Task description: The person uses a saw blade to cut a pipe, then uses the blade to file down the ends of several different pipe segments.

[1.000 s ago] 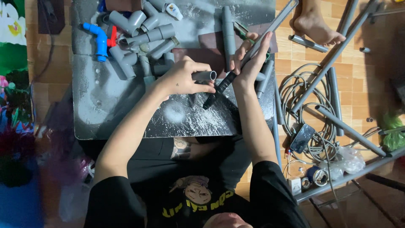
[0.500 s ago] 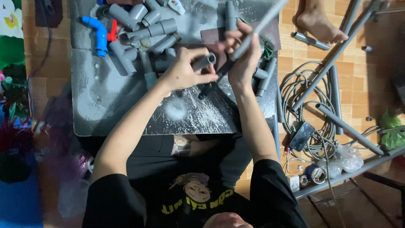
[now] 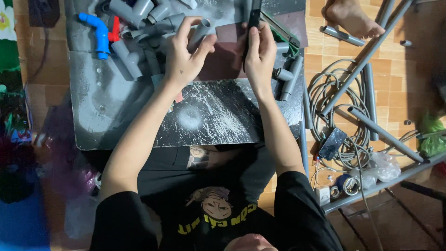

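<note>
The short grey pipe piece [image 3: 200, 32] is a stubby tube with an open round end facing up, tilted over the scratched metal board [image 3: 209, 116]. My left hand [image 3: 183, 56] has its fingers closed around it. My right hand [image 3: 260, 51] pinches a thin dark tool [image 3: 253, 18], maybe a blade. More grey fittings [image 3: 139, 14] and a blue elbow [image 3: 98, 35] lie beyond.

A single head-worn camera looks almost straight down from close above the seated person, taking in both forearms, the scratched board [image 3: 218, 116] on the lap, and the tiled floor [image 3: 325, 65] to either side.
</note>
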